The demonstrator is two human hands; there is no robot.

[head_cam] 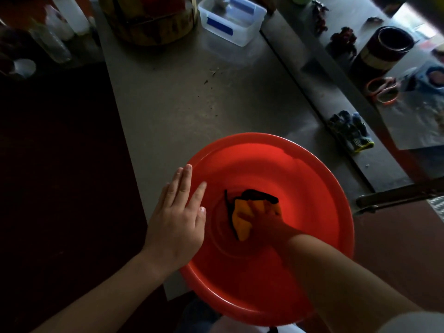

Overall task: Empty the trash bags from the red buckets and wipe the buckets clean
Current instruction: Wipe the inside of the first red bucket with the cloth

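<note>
The red bucket [305, 179] has no bag. My right grip [263, 221] holds the cloth [241, 224], wiping; left grip [177, 219] rests flat.

Person, seen from above. Both forearms were bare from wrist to frame edge. The left hand [176, 222] showed short, trimmed nails. The right hand [266, 224] was in red-tinted shade, its details indistinct. A pale, whitish sleeve [415, 323] covered the right upper arm. At the lower edge, a pale garment [230, 327], possibly a shirt hem, adjoined dark blue-grey clothing [199, 313].
</note>
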